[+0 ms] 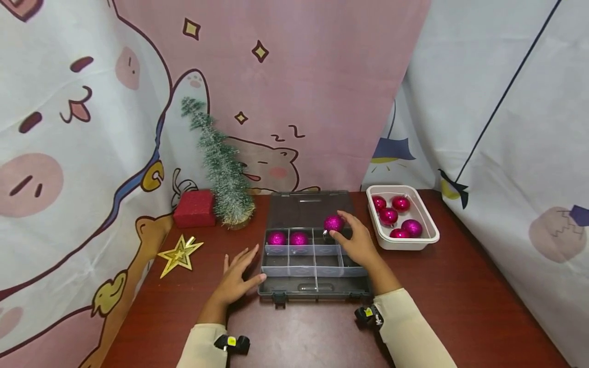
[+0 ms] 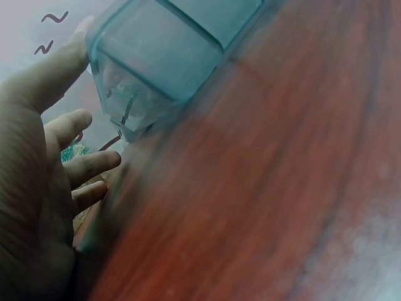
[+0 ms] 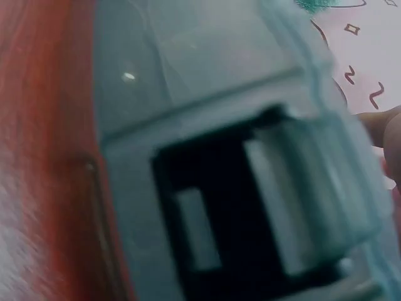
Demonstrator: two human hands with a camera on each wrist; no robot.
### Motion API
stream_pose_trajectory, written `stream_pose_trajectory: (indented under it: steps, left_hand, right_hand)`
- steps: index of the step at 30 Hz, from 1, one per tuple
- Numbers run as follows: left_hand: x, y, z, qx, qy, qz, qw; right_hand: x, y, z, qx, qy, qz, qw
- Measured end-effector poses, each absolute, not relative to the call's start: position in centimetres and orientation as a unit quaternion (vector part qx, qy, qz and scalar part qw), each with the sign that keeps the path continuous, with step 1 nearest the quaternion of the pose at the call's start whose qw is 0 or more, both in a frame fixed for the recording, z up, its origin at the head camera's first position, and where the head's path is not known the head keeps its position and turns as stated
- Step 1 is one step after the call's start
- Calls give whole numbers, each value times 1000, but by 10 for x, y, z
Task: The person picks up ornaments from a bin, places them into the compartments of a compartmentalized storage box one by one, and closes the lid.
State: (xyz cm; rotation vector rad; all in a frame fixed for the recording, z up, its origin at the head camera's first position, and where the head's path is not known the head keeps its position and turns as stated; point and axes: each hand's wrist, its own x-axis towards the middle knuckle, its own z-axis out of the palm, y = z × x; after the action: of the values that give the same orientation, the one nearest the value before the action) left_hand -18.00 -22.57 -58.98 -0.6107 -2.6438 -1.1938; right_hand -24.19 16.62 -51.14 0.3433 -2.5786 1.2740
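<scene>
**Glittery ball [image 1: 333,223] pinched above a divided box [image 1: 287,284]**

Head view: the right hand [image 1: 358,246] pinches the ball between thumb and fingers, over the box's back row. Just left of those fingers, two glittery balls [image 1: 277,238] sit in neighbouring compartments of that row. Right of them, apart, a white tub [image 1: 431,237] holds five magenta balls [image 1: 388,216]. The left hand [image 1: 234,279] has its fingers spread beside the box's left wall. Left of these fingers lies a gold star [image 1: 179,255]; farther back stand a red block [image 1: 195,208] and a frosted tree [image 1: 225,168] on the brown surface [image 1: 437,291].

Left wrist view: thumb by the box's edge, the fingers apart — whether the thumb touches, I cannot tell.

Right wrist view: a blurred clasp [image 3: 319,200] lies left of the hand, which barely shows — finger state unclear here.
</scene>
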Motion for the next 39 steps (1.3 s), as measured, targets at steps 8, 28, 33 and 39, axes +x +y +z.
stream_pose_trajectory:
  steps: [8, 28, 33, 39]
  left_hand:
    - [-176, -225, -581, -191, -892, -404, 76]
    - [-177, -223, -574, -178, -906, -382, 45]
    - [-176, -222, -574, -180, -907, -377, 52]
    - [-175, -221, -575, -183, -907, -375, 57]
  right_hand:
    - [-238, 154, -516, 117, -896, 414, 112]
    - [-233, 150, -523, 118, -921, 356, 105]
    - [-231, 150, -524, 115, -924, 351, 98]
    - [-231, 151, -526, 119, -930, 335, 91]
